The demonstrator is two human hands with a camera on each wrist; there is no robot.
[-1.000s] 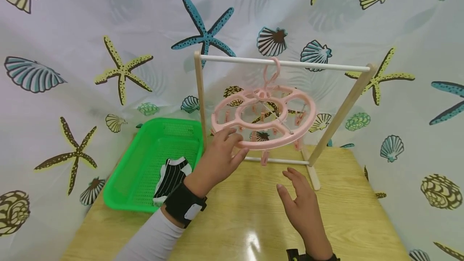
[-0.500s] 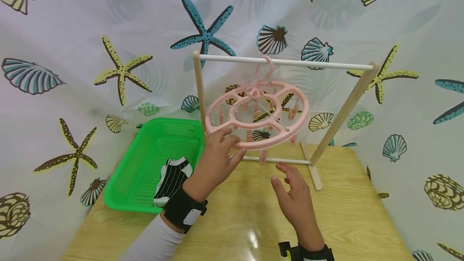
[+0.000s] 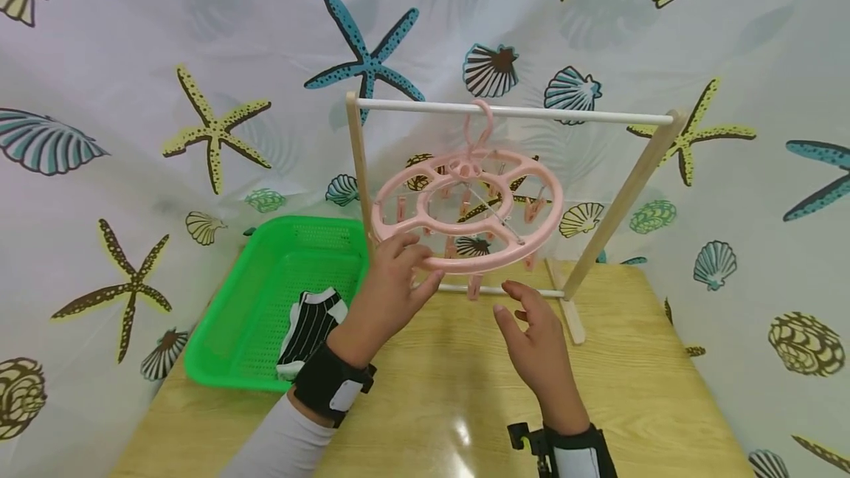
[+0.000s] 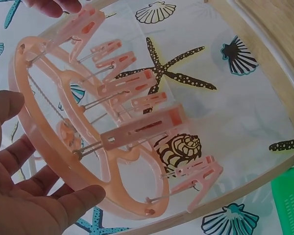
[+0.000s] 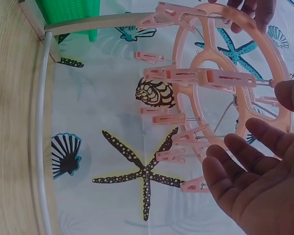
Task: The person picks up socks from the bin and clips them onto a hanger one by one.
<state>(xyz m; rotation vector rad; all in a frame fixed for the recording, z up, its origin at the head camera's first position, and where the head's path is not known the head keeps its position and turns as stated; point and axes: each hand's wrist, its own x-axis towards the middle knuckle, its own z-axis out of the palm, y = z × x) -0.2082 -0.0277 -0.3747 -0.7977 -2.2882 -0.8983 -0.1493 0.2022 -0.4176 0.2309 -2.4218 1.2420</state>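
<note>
Shell-and-starfish cloth (image 3: 265,43) fills the whole backdrop behind the pink hanger (image 3: 458,229), and below the hanger lies a pale wooden surface (image 3: 617,360). Our landmark hangs by its hook from the white rod (image 3: 571,114) of a wooden rack (image 3: 617,212), its wide ring running roughly left to right, near edge dipping toward the person.

Now the hands! The left hand (image 3: 387,288) is the nearer one, right on the hanger's front-left rim, fingers curled round the edge and apparently holding it. The right hand (image 3: 536,345) waits low at the hanger's front right, fingers parted, relaxed and gripping nothing, with a slim gap up to the rim.

And here's the relation that looks decisive: one clip (image 3: 474,288) dangles under the hanger's near edge, between the two hands and just left of the right fingertips. So from those free fingers, the hanger lies up, forward and leftward; from the left fingers, it's already touching.

Over to the hanger's left sits a green basket (image 3: 219,378), with a black-and-white striped sock (image 3: 308,330) inside, perhaps more than one.
</note>
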